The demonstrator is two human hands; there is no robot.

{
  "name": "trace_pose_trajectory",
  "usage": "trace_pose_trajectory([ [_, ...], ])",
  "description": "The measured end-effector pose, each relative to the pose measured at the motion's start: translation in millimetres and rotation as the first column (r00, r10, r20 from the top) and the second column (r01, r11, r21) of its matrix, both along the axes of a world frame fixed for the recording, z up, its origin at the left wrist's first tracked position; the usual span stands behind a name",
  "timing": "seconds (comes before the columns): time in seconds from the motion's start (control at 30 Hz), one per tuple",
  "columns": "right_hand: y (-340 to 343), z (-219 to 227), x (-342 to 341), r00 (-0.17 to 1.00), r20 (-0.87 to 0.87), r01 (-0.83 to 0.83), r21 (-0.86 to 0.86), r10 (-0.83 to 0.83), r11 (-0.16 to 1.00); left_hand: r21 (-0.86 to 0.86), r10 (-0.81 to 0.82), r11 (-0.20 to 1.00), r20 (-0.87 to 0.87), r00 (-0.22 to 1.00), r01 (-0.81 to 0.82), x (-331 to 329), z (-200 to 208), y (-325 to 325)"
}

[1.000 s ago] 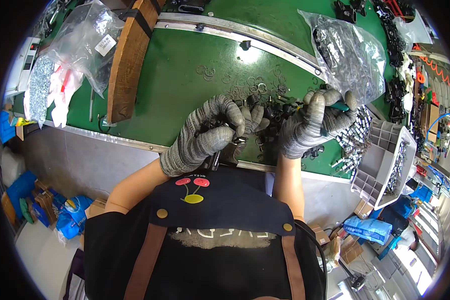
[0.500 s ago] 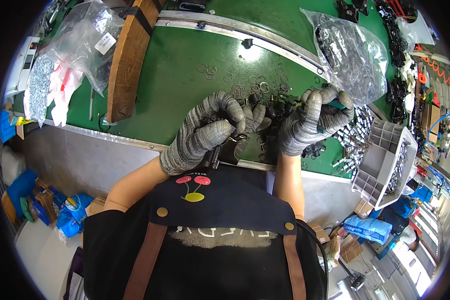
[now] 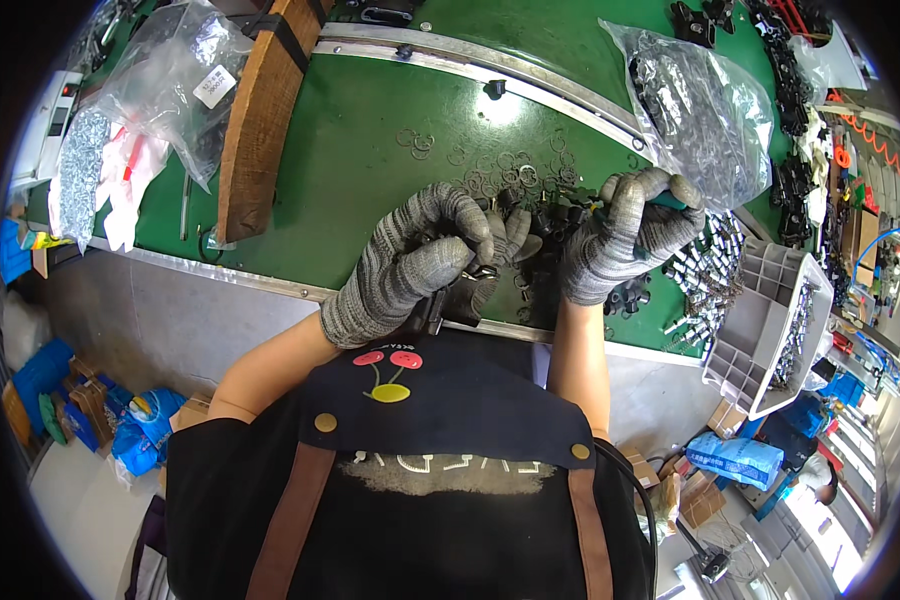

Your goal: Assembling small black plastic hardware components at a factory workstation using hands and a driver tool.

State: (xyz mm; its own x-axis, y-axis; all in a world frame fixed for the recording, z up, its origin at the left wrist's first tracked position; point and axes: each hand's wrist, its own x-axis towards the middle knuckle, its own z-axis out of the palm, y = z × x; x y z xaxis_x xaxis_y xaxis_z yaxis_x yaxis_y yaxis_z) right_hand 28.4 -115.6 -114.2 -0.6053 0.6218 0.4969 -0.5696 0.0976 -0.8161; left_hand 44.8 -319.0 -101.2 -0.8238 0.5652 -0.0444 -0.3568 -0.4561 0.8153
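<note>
My left hand [image 3: 400,270], in a grey striped knit glove, is closed on a small dark metal part [image 3: 433,312] just above the bench's near edge. Its thumb and forefinger meet at the part's upper end. My right hand [image 3: 620,240], gloved alike, is curled around a green-handled tool [image 3: 670,203], whose working end I cannot make out. Between the hands lie dark cylindrical parts [image 3: 560,218] and a grey striped shape [image 3: 510,235] like glove fingers. Thin metal rings [image 3: 505,162] are scattered beyond them on the green bench top [image 3: 350,130].
A wooden board [image 3: 255,130] stands left, beside a clear plastic bag [image 3: 170,70]. At the right are another bag of dark parts [image 3: 705,120], a pile of silvery cylinders [image 3: 705,270] and a grey plastic bin [image 3: 765,320]. A metal rail [image 3: 500,72] crosses the bench.
My hands keep almost the same pose. The right hand's fingers have shifted very slightly left, and the whole view has moved a little. Both grips stay closed.
</note>
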Motion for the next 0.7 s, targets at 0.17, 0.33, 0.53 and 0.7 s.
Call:
trace_pose_trajectory([
  [0.17,-4.0,85.0,7.9,0.890,-0.134,-0.455,-0.219,0.435,0.863,0.045,0.019,0.999,0.024,1.000,-0.020,-2.0,6.5,5.6],
  [0.33,-18.3,135.1,8.3,0.549,-0.138,-0.833,-0.167,0.824,0.527,0.099,0.024,0.994,0.116,0.993,-0.036,5.3,-2.5,12.3],
  [0.53,-37.4,137.3,17.7,0.650,-0.035,-0.756,-0.135,0.759,0.641,0.053,0.034,0.998,0.005,0.999,-0.034,8.5,8.2,5.4],
  [0.7,-55.2,133.4,25.1,0.726,0.048,-0.679,-0.108,0.686,0.726,-0.042,0.020,0.999,-0.055,0.998,-0.022,9.0,4.3,2.7],
])
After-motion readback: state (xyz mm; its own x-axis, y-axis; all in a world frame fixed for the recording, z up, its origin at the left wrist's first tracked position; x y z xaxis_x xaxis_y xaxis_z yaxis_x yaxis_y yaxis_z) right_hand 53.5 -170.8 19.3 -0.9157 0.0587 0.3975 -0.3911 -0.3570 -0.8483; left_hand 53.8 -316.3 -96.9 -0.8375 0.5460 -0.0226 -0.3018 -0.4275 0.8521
